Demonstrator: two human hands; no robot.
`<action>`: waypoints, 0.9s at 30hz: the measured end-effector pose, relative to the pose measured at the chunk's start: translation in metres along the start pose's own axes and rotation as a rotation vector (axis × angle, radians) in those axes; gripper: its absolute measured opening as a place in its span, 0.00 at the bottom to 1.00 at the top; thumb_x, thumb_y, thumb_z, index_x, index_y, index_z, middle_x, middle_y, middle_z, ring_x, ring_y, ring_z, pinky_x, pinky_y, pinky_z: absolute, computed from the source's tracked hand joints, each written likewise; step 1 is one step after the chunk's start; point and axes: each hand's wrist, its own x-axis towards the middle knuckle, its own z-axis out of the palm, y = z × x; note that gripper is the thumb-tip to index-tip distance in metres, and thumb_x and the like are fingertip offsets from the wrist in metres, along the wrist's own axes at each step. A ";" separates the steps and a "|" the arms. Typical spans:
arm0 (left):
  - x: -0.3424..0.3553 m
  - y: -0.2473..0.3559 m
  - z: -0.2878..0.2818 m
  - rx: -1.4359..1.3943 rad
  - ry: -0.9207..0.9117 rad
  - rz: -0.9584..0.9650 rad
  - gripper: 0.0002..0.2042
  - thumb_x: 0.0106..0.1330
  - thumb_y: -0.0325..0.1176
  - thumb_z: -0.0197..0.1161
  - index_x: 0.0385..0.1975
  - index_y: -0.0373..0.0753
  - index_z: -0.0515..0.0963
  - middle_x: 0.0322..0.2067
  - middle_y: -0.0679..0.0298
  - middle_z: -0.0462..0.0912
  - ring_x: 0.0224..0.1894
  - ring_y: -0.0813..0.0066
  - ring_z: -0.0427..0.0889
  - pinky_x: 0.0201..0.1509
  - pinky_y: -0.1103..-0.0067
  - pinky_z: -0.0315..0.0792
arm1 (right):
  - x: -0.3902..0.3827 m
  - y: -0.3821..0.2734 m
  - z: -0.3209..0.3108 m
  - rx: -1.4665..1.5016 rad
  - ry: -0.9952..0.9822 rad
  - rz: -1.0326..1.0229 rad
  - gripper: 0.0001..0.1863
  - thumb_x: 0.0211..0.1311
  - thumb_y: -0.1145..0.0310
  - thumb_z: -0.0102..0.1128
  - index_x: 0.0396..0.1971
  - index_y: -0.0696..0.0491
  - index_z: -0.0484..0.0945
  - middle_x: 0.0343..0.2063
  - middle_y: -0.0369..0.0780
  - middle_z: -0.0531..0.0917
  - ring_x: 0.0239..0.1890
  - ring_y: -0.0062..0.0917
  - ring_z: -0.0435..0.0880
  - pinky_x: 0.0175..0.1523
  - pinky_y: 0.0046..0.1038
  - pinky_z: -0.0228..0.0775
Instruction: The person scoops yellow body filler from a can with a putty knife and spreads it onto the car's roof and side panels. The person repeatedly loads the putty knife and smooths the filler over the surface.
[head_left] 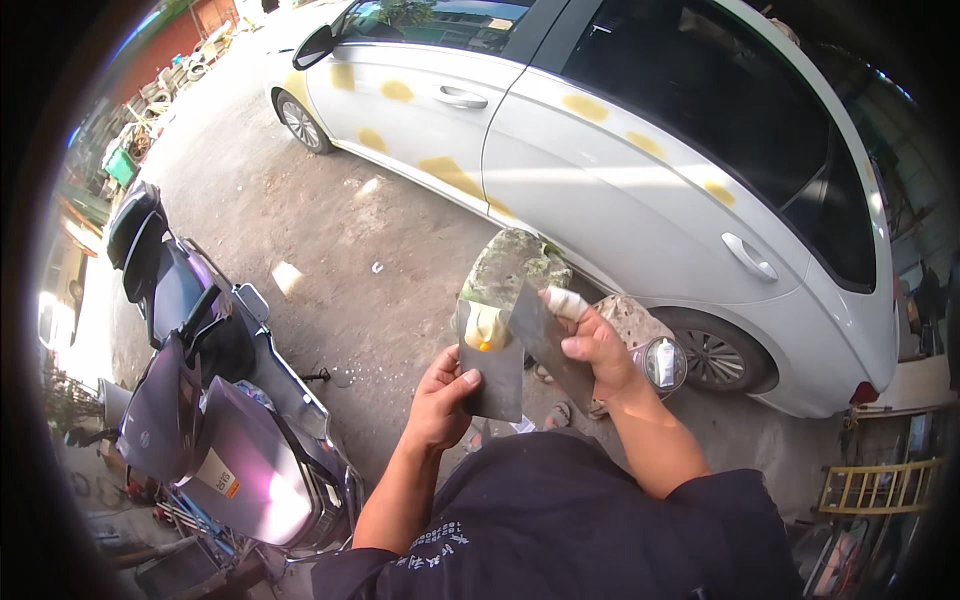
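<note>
My left hand (440, 402) is closed on the edge of a flat dark-grey putty plate (492, 387). A cream-coloured blob of putty (484, 322) lies on the plate's far part, with a small orange dab (486, 347) on it. In my right hand (604, 352) is a flat grey putty scraper (552, 342), tilted, its far end close to the blob; I cannot tell whether they touch. White tape (566, 303) wraps a finger of that hand. Ahead, a white car (560, 140) carries several yellowish patches (450, 176) on its doors.
A mossy stone (515, 258) lies beyond my hands, with a second pale rock (632, 318) to its right. Beside that stands a round can (679, 376) with a white tube (665, 362) on top. A purple-grey scooter (240, 450) is at left; a yellow rack (880, 487) is at right.
</note>
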 end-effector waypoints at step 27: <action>0.015 0.019 0.015 -0.002 -0.302 -0.058 0.33 0.70 0.55 0.49 0.66 0.36 0.59 0.56 0.48 0.71 0.49 0.48 0.79 0.44 0.57 0.78 | 0.020 -0.091 0.044 -0.681 -0.471 -0.369 0.25 0.58 0.84 0.53 0.59 0.57 0.71 0.57 0.42 0.75 0.63 0.29 0.70 0.66 0.34 0.62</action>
